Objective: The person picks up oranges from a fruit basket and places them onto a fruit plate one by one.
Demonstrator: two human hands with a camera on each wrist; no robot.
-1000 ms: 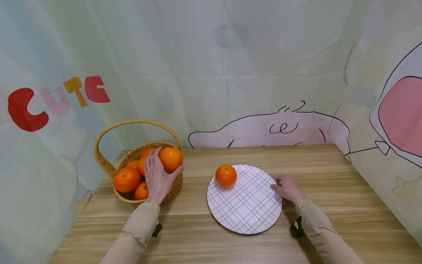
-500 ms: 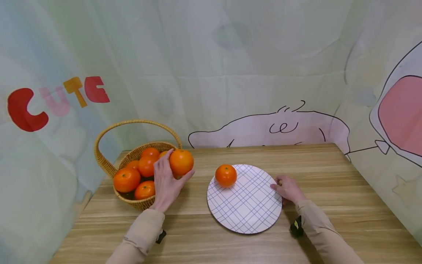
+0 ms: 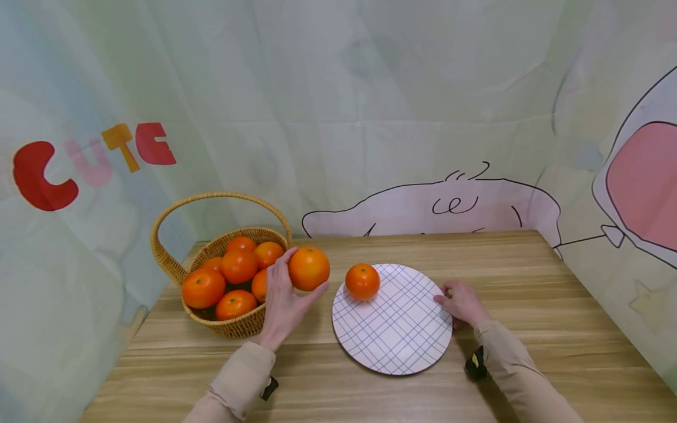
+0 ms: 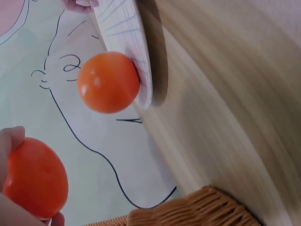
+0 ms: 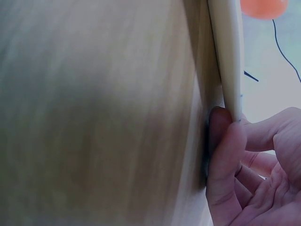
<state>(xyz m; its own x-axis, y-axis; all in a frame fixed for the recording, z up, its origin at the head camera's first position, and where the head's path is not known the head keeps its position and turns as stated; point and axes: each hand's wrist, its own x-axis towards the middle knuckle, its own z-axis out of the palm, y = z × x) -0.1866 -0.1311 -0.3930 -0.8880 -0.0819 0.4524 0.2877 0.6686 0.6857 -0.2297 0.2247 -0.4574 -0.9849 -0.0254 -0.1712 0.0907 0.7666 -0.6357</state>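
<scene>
My left hand (image 3: 285,308) grips an orange mandarin (image 3: 309,268) between thumb and fingers, raised just right of the basket's rim. The left wrist view shows the same mandarin (image 4: 36,179) with a fingertip and thumb around it. My right hand (image 3: 461,302) pinches the right edge of a round white plate (image 3: 396,329) with a blue line grid. In the right wrist view the fingers (image 5: 225,160) lie under and over the plate's rim (image 5: 229,56). One mandarin (image 3: 362,282) sits on the plate's upper left part.
A wicker basket (image 3: 233,329) with a tall arched handle (image 3: 227,194) stands at the left, holding several mandarins (image 3: 203,288). The wooden table (image 3: 381,399) ends at a printed curtain (image 3: 338,117) behind and at both sides.
My left hand has lifted the mandarin out of the basket and carried it right, toward the plate. More mandarins in the basket show now. The right hand and plate have stayed still.
</scene>
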